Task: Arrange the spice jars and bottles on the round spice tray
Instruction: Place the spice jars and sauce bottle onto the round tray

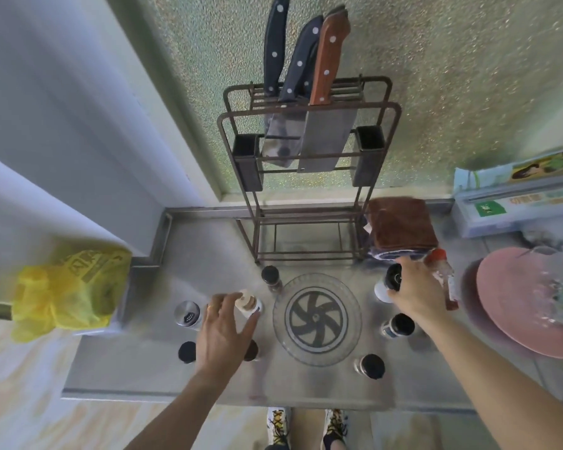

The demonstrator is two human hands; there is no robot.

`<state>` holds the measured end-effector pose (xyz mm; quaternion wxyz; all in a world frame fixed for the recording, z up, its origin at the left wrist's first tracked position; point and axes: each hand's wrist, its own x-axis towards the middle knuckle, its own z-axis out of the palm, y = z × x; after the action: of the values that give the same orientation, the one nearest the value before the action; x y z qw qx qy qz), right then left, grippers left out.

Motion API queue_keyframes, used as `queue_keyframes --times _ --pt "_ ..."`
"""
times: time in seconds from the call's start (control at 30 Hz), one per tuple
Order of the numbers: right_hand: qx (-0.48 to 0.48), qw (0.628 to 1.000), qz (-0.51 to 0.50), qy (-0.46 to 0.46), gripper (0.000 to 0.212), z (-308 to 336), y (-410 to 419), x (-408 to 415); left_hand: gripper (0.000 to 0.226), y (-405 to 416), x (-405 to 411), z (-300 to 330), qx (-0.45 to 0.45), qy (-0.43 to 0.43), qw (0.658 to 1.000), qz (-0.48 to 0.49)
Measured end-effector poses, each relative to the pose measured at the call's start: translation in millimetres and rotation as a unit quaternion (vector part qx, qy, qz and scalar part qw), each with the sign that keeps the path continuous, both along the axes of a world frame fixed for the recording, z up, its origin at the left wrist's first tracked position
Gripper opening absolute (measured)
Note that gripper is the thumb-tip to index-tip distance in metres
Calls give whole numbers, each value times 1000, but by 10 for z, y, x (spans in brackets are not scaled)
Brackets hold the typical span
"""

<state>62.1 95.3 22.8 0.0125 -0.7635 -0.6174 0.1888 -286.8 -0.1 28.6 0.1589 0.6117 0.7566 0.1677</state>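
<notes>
A clear round spice tray (351, 323) with a dark pinwheel centre lies empty on the steel counter. My left hand (223, 329) curls around a jar with a beige cap (247, 302) just left of the tray. My right hand (416, 292) grips a white bottle with a black cap (391, 282) to the tray's right. Around the tray stand a dark-capped jar (270, 277), a steel shaker (186, 313), black-lidded jars (187, 351) (398, 325) (371, 366), and a red-capped bottle (442, 271) behind my right hand. Another jar (251, 350) is partly hidden under my left hand.
A metal knife rack (306, 177) with three knives stands behind the tray. A folded brown cloth (398, 227) lies at its right, a pink plate (517, 303) farther right, a boxed wrap roll (514, 206) behind. A yellow plastic bag (65, 297) hangs at the left.
</notes>
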Motion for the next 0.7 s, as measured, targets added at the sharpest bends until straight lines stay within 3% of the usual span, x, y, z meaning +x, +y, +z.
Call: queue_keyframes --times 0.13,0.23,0.4,0.57,0.7 --pt "33 999 7 -13 51 -58 -24 36 61 419 -100 -179 -110 3 994 -10" --pt "67 997 21 -14 50 -3 -93 16 55 557 -108 -378 -171 27 984 -43" --pt "119 990 73 -3 55 229 -161 -174 27 542 -116 -396 -126 33 990 -47" --pt "97 987 114 51 54 339 -104 -610 33 424 -189 -54 -64 -1 997 -35" --pt "73 985 138 72 53 270 -79 -940 41 423 -39 242 -37 -22 996 -81"
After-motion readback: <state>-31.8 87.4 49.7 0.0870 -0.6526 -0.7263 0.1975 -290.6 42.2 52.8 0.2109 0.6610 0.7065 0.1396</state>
